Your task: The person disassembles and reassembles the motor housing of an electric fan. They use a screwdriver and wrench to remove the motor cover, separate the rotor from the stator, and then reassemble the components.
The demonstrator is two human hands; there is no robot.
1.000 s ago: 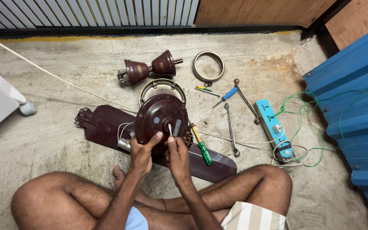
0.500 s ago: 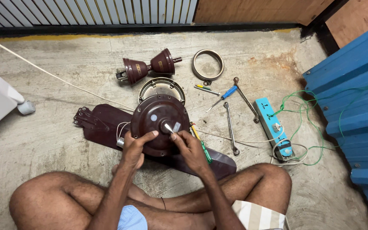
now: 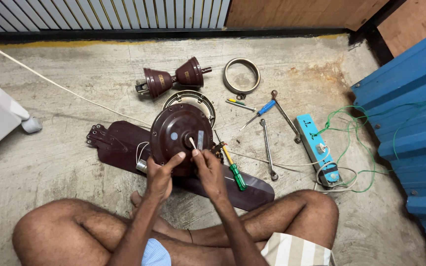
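Concrete floor, you sit cross-legged on it. Maroon fan motor housing lies flat on a dark fan blade, just ahead of both hands. Your right hand pinches the white wire at the hub, fingers closed on it; wire points up and away from you. Your left hand grips the housing's near rim, thumb on top. Right hand is nearer the hub. Green-handled screwdriver sits just right of it.

On concrete floor: 2 maroon canopy cups on a rod, metal ring, 2 spanners, blue-handled screwdriver, green-handled screwdriver, blue power strip in tangled green wire. White cord runs diagonally; blue corrugated sheet at right.
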